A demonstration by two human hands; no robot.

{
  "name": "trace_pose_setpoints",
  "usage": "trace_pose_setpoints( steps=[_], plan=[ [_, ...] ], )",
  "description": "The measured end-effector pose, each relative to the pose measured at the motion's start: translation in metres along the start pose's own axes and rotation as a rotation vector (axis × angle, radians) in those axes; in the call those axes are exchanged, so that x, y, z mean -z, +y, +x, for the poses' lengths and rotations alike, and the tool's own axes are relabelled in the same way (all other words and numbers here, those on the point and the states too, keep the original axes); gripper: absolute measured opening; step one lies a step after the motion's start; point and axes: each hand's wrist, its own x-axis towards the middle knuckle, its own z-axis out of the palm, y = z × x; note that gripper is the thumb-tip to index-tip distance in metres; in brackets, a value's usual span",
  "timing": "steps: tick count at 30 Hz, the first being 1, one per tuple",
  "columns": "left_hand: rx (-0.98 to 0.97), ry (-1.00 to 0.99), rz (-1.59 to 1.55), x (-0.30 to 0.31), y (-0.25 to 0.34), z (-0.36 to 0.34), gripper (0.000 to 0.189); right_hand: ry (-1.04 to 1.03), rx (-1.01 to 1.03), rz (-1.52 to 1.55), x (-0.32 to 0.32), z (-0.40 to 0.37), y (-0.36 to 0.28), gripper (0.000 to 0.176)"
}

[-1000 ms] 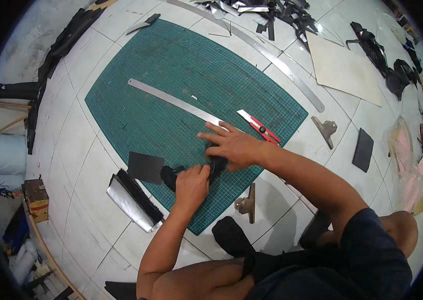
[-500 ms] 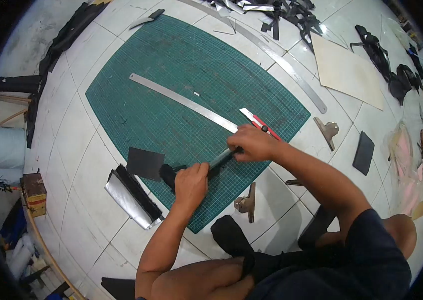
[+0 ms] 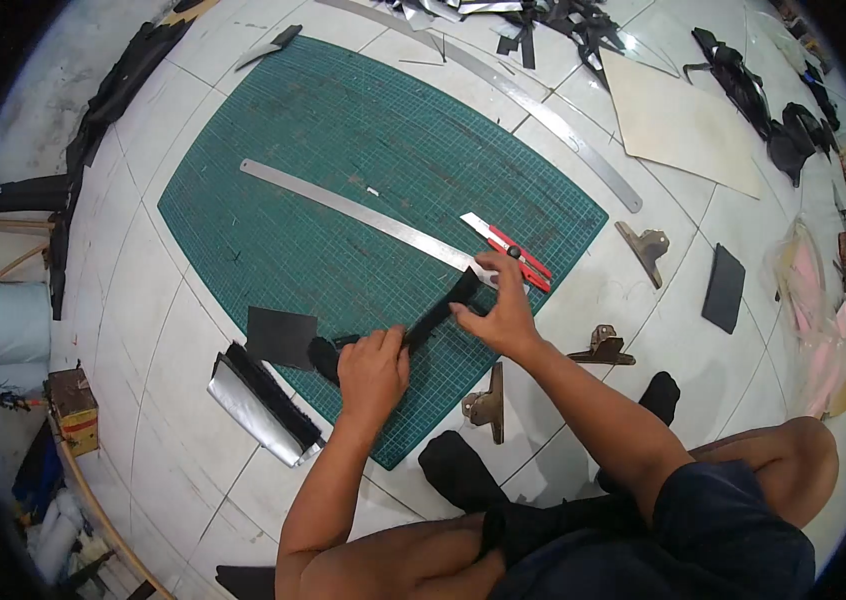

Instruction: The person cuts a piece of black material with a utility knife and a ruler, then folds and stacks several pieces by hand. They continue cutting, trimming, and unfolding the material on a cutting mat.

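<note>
My left hand [image 3: 373,372] is closed on a narrow black fuzzy strip [image 3: 433,318], which lies slantwise over the green cutting mat [image 3: 273,120]. The strip's near end sticks out past my left knuckles. Around its far end, the thumb and forefinger of my right hand [image 3: 501,312] are spread apart. Just beyond those fingers lies the end of a steel ruler [image 3: 343,207]. A red and white utility knife [image 3: 513,250] rests on the mat above my right hand. Beside my left hand is a flat dark rectangular piece [image 3: 281,337].
Silver-backed black fuzzy pieces [image 3: 261,412] lie on the tiles left of the mat. Metal clips [image 3: 486,404] sit near my feet and at the right. A long ruler [image 3: 573,135], a cream board [image 3: 678,120] and a scrap pile [image 3: 568,25] are beyond the mat.
My right hand has loosened its grip on the strip's far end and its fingers have spread. The strip now shows its black fuzzy face instead of a lighter edge. My left hand stays on it.
</note>
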Motion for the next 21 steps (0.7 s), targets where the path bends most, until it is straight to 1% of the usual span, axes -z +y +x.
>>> trace_pose_setpoints(
  steps=[3,6,7,10,11,14,15,18,21],
  plan=[
    [-0.001,-0.016,-0.009,0.004,0.002,0.001,0.031,-0.038,-0.051,0.042,-0.006,-0.017,0.002,0.067],
    [0.013,-0.047,0.007,0.002,0.002,0.002,0.031,0.086,0.123,-0.084,-0.015,-0.023,-0.002,0.065],
    [0.014,-0.039,0.001,0.002,0.002,0.002,0.031,0.166,0.08,-0.156,-0.016,-0.024,-0.009,0.063],
    [0.013,-0.033,-0.004,0.001,0.0,0.002,0.032,0.181,-0.094,-0.117,-0.014,-0.028,-0.009,0.069],
    [0.011,-0.038,0.0,0.0,-0.001,0.001,0.032,0.087,-0.176,-0.046,-0.009,-0.032,-0.01,0.068],
    [-0.004,-0.024,-0.002,-0.003,-0.001,0.002,0.033,0.0,-0.091,0.047,-0.019,-0.037,0.0,0.064],
    [-0.007,-0.016,-0.001,-0.002,-0.001,0.002,0.033,0.028,-0.03,-0.046,-0.02,-0.037,-0.003,0.058],
    [-0.002,-0.03,0.002,0.002,0.0,0.003,0.034,0.02,-0.085,-0.059,-0.022,-0.034,-0.007,0.057],
    [0.004,-0.049,0.011,0.004,0.001,0.003,0.037,-0.026,-0.094,-0.014,-0.018,-0.033,-0.008,0.056]
  ],
)
